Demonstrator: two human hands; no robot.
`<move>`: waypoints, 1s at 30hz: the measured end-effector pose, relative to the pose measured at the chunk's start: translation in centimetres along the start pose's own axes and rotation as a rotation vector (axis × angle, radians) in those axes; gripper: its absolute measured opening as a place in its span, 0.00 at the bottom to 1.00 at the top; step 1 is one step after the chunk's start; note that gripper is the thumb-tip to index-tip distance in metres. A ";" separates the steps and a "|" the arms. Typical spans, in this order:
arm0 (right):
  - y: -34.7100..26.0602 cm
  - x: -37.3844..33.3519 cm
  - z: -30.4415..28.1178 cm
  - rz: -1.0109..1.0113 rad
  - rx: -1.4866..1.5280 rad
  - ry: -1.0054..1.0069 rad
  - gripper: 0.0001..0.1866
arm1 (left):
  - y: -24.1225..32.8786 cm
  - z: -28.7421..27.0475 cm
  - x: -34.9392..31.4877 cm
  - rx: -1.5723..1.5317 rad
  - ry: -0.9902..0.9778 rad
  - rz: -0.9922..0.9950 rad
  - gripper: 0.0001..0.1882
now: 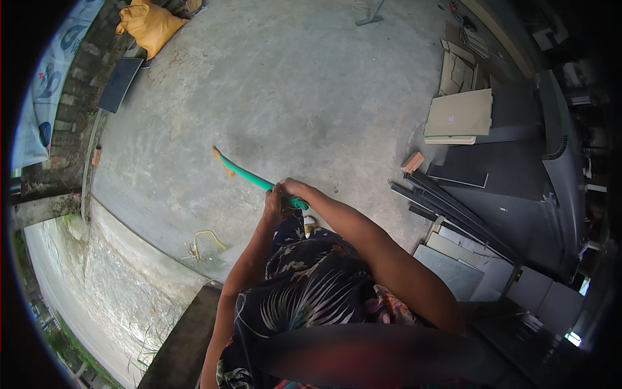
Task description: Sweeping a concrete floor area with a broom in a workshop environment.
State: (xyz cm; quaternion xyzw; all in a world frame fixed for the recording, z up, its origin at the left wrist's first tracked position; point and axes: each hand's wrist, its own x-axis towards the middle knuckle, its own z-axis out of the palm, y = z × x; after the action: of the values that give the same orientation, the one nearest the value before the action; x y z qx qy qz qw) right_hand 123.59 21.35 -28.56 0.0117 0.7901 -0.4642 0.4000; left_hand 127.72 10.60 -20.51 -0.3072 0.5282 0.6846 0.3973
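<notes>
Apparently mid-handling: left hand [275,198] grasps the green tool [244,172], right hand [293,187] against it (grip can't be told), next move likely wanting steadiness.

We can read no words or numbers here. Far left of the right hand's [293,187] grip and farther forward, a pale blue sheet [44,104] carries dark blue rounded figures and small red marks, too small for us to make out. Right of the grip and farther forward, we see a small pale patch, possibly a label, on a beige board [468,109].
</notes>
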 end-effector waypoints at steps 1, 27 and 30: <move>0.4 0.7 -1.2 0.018 0.007 0.010 0.11 | 2.4 1.9 -0.3 0.026 0.035 -0.008 0.28; 25.4 -4.6 -37.8 0.503 1.371 0.596 0.06 | 12.7 26.0 18.0 0.428 -0.113 -0.202 0.28; 14.0 1.4 -32.0 0.525 0.596 0.521 0.12 | 12.5 26.9 18.9 0.411 -0.024 -0.194 0.25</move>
State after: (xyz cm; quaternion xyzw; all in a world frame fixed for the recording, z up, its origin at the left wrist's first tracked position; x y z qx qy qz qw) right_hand 108.20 52.54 -31.64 0.4412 0.6669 -0.5357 0.2715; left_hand 107.42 39.18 -23.61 -0.2612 0.6200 0.5246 0.5218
